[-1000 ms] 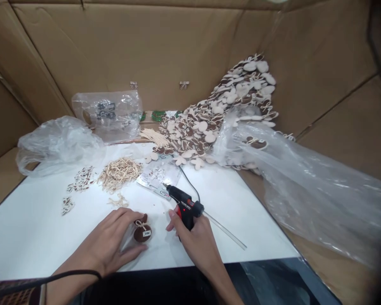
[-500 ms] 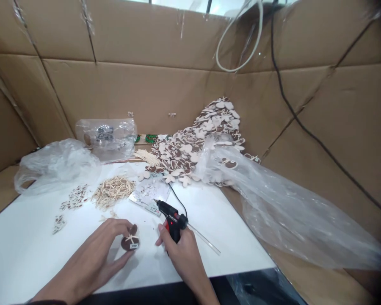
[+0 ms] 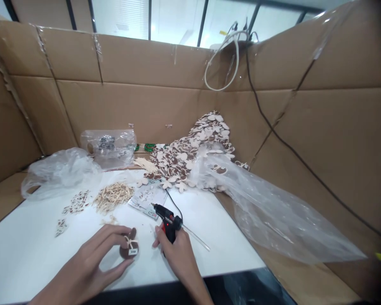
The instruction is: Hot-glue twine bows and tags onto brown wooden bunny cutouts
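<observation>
Between the thumb and fingers of my left hand [image 3: 97,258] is a small brown ornament [image 3: 125,253] with a cream bow and a small white label. My right hand [image 3: 178,254] is wrapped round the handle of a black glue gun [image 3: 169,220], whose nozzle points up and left. A clear glue stick [image 3: 197,238] sticks out of its rear, and a small red light shows on its body. Beyond the gun's tip lies a printed sheet [image 3: 148,198]. A heap of cream bows [image 3: 114,196] is behind my left hand.
Brown and white ornaments [image 3: 180,159] are piled at the back, partly under a long plastic sheet [image 3: 257,207]. Plastic bags [image 3: 60,171] and small labels [image 3: 78,202] lie on the left. Cardboard walls [image 3: 146,106] surround the white table [image 3: 22,254]. A black cord runs behind the gun.
The head view has tilted upward, showing more windows above the cardboard. My left fingers have shifted on the ornament, and its label faces the camera more. My right hand still holds the glue gun.
</observation>
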Available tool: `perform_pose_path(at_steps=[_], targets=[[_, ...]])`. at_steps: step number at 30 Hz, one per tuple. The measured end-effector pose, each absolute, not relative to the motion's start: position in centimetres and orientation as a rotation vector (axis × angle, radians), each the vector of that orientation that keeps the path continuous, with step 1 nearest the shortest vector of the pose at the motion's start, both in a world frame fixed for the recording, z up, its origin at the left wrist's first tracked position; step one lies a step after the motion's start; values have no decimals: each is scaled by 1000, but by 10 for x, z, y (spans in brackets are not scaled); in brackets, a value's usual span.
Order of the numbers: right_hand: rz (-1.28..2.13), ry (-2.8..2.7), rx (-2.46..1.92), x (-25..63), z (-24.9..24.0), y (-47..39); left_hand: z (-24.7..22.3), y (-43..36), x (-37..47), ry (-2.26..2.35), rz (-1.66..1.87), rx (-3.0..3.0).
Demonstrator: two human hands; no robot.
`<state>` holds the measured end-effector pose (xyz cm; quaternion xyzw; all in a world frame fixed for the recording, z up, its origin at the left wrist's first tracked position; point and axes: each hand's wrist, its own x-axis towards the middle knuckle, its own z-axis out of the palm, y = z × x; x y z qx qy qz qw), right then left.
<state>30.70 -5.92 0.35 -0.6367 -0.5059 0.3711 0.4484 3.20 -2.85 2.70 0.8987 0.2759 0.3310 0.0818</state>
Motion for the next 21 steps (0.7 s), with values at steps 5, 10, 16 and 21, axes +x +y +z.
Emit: perform_pose_path(at_steps=[5, 10, 16, 21], targets=[[914, -1260, -1580, 308, 4, -59, 17, -25, 28, 892, 1041, 2609], [924, -1249, -1585, 307, 1, -59, 10, -20, 29, 950, 1022, 2533], [932, -1227, -1592, 305, 1, -59, 21, -18, 36, 883, 1037, 2589], [928, -1236, -1599, 305, 3, -60, 25, -13, 42, 933, 1024, 2529]])
